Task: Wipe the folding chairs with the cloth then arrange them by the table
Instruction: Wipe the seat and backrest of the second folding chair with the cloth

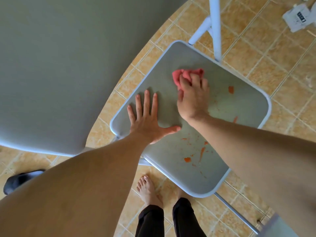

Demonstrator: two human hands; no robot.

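Note:
A grey folding chair seat [227, 106] with a pale rim sits below me on the tiled floor. Orange smears [196, 151] dot its near and right parts. My left hand [147, 122] lies flat on the seat's left side, fingers spread, holding nothing. My right hand [193, 98] presses a bunched pink cloth [186, 75] against the far part of the seat, fingers closed over it. A large grey table top [59, 65] fills the upper left, its edge just left of the chair.
White tubular chair legs [213, 26] stand beyond the seat. A white paper item [297, 17] lies on the tiles at the top right. A dark shoe [18, 180] rests at the left. My bare feet [147, 189] are near the seat's front edge.

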